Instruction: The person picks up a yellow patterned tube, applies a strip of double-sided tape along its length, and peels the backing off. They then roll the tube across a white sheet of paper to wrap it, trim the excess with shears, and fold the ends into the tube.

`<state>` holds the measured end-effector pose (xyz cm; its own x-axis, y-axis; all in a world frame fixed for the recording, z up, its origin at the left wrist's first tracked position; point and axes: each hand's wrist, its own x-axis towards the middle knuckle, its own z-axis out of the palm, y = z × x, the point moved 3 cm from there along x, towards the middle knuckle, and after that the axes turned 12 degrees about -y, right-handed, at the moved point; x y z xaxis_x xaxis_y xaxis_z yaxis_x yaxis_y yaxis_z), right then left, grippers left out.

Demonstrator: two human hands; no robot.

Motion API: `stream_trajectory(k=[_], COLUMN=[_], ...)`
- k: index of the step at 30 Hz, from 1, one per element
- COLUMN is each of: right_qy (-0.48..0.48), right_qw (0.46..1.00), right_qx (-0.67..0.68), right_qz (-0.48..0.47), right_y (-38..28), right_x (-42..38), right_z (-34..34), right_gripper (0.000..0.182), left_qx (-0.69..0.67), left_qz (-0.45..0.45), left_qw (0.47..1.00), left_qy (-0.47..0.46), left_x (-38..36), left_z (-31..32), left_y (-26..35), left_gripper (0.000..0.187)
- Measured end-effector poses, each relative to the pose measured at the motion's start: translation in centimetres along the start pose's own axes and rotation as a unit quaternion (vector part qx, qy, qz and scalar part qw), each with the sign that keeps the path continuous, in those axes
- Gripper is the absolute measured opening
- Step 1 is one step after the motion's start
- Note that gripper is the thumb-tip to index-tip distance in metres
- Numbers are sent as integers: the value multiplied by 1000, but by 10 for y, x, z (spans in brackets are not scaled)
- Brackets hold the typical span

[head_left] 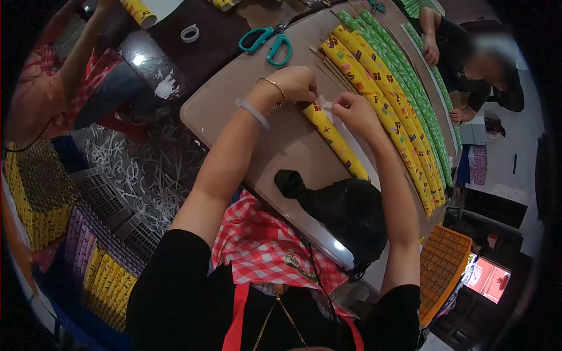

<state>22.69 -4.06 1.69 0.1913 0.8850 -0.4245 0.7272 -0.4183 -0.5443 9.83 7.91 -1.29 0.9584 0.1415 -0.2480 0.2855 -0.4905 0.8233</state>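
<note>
A yellow printed roll of wrapping paper lies slantwise on the brown table, with white paper along its right side. Over its far end, my left hand is closed, fingertips bent down close to the paper; what they grip is hidden. My right hand is pinched just right of the roll. A small pale strip shows between the two hands, seemingly at the right fingertips. Teal-handled scissors rest beyond my left hand.
Several yellow rolls and green rolls lie to the right. A black bag-like object sits at the near edge. A tape roll is far left. White strips litter the floor. Other people work at left and right.
</note>
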Motion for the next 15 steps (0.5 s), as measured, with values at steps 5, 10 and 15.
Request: stream_trajectory(k=[5, 10, 15], right_qy=[-77, -13, 14], right_qw=[995, 999, 999], right_qx=[57, 20, -46], right_qz=[24, 42, 15], right_y=[14, -7, -18], right_x=[-5, -6, 8], right_z=[-4, -7, -1], right_gripper=[25, 44, 45], left_qx=[-20, -33, -20], left_qz=[-11, 3, -26], left_qw=[1000, 999, 999], left_qy=[-7, 0, -40], left_x=[-2, -4, -7], left_z=[-1, -2, -3], left_y=[0, 1, 10], left_gripper=[21, 23, 21])
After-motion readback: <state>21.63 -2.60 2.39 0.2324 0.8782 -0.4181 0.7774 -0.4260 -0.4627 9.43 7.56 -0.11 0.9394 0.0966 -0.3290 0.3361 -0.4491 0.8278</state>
